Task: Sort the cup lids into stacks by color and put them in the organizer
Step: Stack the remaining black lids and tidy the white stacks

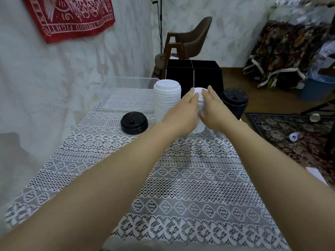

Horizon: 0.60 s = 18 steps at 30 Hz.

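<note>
Left hand (183,113): pressing straight fingers against 1 white lid stack (199,102)
Right hand (215,113): pressing opposite side (fingers straight)

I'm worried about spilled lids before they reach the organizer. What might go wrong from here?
1. The held white stack is only pressed between the left hand and right hand; if lifted this way, lids may slip out.
2. The left hand is close beside the tall white stack, so a sideways move may topple it.
3. The black stack stands near the right edge of the table; the right forearm might knock it off.
</note>
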Tool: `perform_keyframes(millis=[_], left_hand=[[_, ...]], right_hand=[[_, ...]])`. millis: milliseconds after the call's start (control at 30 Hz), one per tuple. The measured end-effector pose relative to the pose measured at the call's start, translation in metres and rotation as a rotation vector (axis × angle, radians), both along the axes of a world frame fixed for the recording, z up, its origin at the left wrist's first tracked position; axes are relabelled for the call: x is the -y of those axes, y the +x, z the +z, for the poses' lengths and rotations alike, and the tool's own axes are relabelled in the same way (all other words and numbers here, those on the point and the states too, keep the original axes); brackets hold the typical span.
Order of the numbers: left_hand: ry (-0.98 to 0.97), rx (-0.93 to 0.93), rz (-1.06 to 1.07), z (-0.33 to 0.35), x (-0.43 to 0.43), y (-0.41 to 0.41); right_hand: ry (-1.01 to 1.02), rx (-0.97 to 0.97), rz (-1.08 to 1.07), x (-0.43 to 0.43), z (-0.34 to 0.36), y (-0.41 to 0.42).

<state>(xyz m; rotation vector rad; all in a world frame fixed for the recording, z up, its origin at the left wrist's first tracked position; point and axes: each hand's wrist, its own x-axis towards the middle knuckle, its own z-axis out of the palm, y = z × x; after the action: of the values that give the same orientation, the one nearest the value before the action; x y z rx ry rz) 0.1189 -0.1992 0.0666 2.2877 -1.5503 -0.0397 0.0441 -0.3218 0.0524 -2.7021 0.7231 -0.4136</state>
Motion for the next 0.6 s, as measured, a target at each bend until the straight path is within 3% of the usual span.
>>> perform_keyframes(millis=[133,233,467,600], left_hand=[[-0.126,-0.029,-0.006,-0.017,-0.041,-0.002],[-0.082,-0.006,0.052,-0.039,-0.077,0.0],[0.08,0.035,0.105,-0.075,-0.107,0.008],[-0.148,-0.182,0.241,-0.079,-0.101,0.019]], right_hand=[[-0.107,0.122,0.015,-0.019,0.002,-0.014],[-0.133,0.25,0.054,-0.046,-0.011,-0.03],[-0.039,-0.04,0.168,-0.091,-0.063,-0.037],[0.093,0.018,0.153,-0.088,-0.07,-0.023]])
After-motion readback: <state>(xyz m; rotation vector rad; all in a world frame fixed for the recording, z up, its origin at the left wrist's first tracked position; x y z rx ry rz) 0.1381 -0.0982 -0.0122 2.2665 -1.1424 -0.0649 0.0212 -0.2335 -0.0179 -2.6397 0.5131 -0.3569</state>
